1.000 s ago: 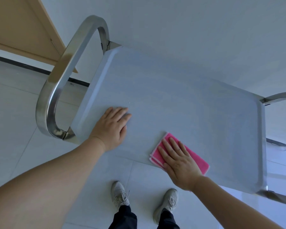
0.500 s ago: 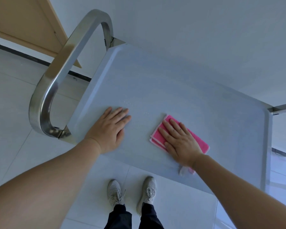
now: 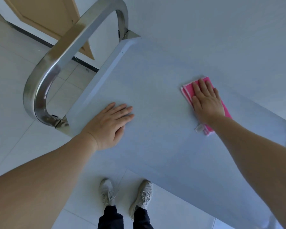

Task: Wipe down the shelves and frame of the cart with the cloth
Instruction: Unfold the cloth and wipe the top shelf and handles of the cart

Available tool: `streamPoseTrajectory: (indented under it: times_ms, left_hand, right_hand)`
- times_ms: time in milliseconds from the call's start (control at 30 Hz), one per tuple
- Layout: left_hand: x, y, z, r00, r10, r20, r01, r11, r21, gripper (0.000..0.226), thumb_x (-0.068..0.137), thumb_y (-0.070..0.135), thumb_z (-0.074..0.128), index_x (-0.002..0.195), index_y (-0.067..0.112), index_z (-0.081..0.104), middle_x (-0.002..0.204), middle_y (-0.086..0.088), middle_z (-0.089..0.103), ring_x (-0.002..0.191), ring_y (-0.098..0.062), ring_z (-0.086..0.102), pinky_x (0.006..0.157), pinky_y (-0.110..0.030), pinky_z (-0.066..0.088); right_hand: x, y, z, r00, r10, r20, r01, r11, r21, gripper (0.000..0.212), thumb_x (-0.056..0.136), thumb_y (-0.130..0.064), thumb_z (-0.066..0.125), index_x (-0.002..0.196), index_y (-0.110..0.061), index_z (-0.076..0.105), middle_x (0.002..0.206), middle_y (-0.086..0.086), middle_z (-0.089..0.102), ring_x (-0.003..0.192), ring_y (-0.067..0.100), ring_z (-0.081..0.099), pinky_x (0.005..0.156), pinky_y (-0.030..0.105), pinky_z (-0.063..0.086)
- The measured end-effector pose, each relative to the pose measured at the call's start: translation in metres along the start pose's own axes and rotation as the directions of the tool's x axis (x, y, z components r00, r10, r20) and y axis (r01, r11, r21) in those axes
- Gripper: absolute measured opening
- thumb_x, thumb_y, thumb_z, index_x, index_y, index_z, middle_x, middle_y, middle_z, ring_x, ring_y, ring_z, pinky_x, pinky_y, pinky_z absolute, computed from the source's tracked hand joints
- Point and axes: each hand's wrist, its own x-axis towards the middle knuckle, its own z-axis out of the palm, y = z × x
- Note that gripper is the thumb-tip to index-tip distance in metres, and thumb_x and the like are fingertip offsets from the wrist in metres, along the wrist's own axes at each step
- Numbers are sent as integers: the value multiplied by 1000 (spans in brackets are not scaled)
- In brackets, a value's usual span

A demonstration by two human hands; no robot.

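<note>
bare forearms (image 3: 40,187), dark trousers (image 3: 111,219), pale trainers (image 3: 106,191) (laced)

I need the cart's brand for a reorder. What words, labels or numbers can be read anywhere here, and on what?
None can be read.
White tag on the pink cloth: too small and blurred to read.
Cart shelf, steel handle, shoes: no markings visible.

Pale glossy floor tiles (image 3: 15,83) with thin grout lines fill the left and near side. A plain white wall (image 3: 205,22) stands far, over a dark skirting strip (image 3: 31,37). A tan wooden door (image 3: 45,12) stands far left.
</note>
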Motion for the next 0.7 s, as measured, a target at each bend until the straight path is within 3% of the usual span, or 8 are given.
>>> streamPoseTrajectory:
  times_ms: [400,700]
  left_hand:
    - [0,-3,4,1000,-14,-17,14,1000,-18,47,87,17,31,125,10,57,139,-7,50,129,-27,45,111,-45,27]
    - [0,-3,0,1000,-19,8,19,1000,-14,50,86,19,26,126,11,56,140,-6,49,130,-26,44,111,-45,29]
  right_hand:
    - [44,-19,-6,996,69,-51,-68,998,14,58,96,-39,15,149,-23,2,159,4,-2,145,23,-7,118,43,-3]
    - [-2,-81,2,995,-101,-5,101,995,-15,60,93,-41,13,149,-20,8,159,4,3,145,23,-3,117,38,-3]
